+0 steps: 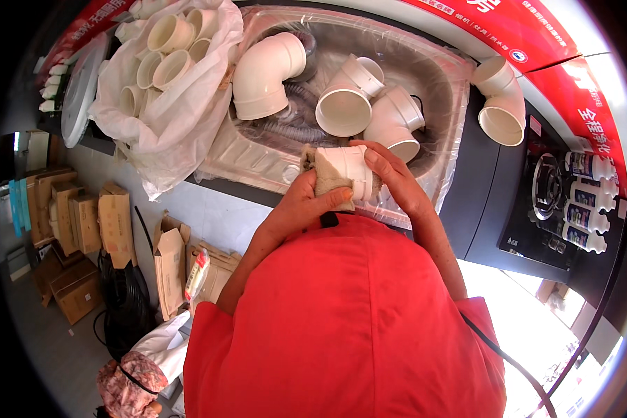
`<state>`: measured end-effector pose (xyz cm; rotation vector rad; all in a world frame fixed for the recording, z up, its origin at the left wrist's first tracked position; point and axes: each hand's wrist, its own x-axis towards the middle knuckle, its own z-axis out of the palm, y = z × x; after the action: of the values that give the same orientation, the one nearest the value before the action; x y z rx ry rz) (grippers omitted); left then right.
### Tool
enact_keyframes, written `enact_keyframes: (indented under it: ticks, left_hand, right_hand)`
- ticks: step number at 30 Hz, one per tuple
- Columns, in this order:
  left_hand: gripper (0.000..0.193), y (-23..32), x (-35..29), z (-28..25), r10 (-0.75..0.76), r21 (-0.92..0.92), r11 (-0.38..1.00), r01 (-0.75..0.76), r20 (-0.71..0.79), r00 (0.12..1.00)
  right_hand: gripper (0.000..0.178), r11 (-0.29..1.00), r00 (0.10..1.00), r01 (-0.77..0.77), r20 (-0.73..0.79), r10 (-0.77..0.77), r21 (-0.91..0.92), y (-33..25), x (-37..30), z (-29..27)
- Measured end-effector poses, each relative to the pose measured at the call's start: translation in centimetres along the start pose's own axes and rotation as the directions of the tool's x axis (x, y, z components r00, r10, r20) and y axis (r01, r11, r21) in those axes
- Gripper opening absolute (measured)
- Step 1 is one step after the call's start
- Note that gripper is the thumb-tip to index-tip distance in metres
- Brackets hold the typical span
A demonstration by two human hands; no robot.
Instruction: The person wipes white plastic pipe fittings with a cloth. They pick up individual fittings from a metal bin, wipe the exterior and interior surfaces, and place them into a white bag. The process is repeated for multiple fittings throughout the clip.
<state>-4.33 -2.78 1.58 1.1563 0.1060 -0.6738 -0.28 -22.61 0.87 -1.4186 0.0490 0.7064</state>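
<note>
Close in front of my red shirt, a short white plastic pipe fitting (357, 171) is held between both hands. My left hand (305, 198) is closed on a beige cloth (331, 180), pressing it against the left side of the fitting. On the other side my right hand (400, 180) grips the fitting, fingers over its top and far side. Just beyond, in a plastic-wrapped metal sink (442, 76), lie a large white elbow (265, 76), a branched pipe fitting (345, 104) and another bent fitting (397, 122). The cloth hides part of the held piece.
Left of the sink stands a white sack (164, 136) of several fittings. A white pipe bend (503, 104) rests on the dark counter to the right, with several white bottles (585, 216) farther along. Cardboard boxes (76, 289) stand on the floor at left.
</note>
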Motion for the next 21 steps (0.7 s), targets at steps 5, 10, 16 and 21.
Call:
enact_keyframes:
  ticks: [5, 10, 16, 21]
  left_hand:
    - [0.047, 0.04, 0.45, -0.23, 0.01, -0.177, 0.984, -0.031, -0.119, 0.993]
    - [0.045, 0.04, 0.19, -0.32, 0.04, -0.169, 0.984, -0.055, -0.091, 0.995]
    - [0.047, 0.21, 0.06, -0.35, 0.027, 0.109, 0.994, -0.024, -0.022, 0.999]
    - [0.047, -0.2, 0.46, -0.24, 0.025, -0.092, 0.995, -0.035, -0.106, 0.994]
  right_hand:
    - [0.065, 0.973, 0.973, 0.229, 0.039, -0.229, -0.016, 0.37, -0.34, -0.06]
    - [0.063, 0.984, 0.984, 0.178, 0.03, -0.178, -0.005, 0.29, -0.12, 0.49]
    - [0.06, 0.997, 0.997, -0.071, -0.035, 0.071, 0.004, 0.4, 0.43, -0.17]
    - [0.061, 0.99, 0.99, 0.136, -0.019, -0.137, -0.049, 0.91, 0.18, -0.08]
